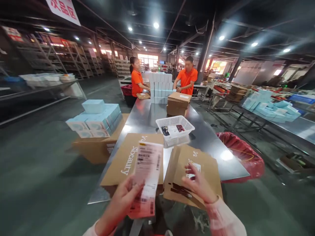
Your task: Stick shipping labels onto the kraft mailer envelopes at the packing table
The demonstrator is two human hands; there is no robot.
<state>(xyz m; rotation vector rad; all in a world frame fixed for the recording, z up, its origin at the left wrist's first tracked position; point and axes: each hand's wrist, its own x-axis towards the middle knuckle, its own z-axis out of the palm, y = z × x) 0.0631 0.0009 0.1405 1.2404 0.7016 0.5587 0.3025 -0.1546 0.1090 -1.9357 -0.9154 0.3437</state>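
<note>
My left hand grips a strip of printed shipping labels, thumb on top, held over the near edge of the metal table. Behind the labels lies a stack of flat brown cartons with white "beauty" lettering. To the right sits a second stack of flat brown cartons, its lower layers fanned out. Over that stack is my right hand, its fingers apart and slightly curled, with nothing gripped between them. A small white patch shows on the carton beside its fingertips.
A white basket with cards stands mid-table. Beyond are brown cartons, white boxes and two people in orange shirts. Light-blue boxes rest on a large carton at left; a red-lined bin stands at right.
</note>
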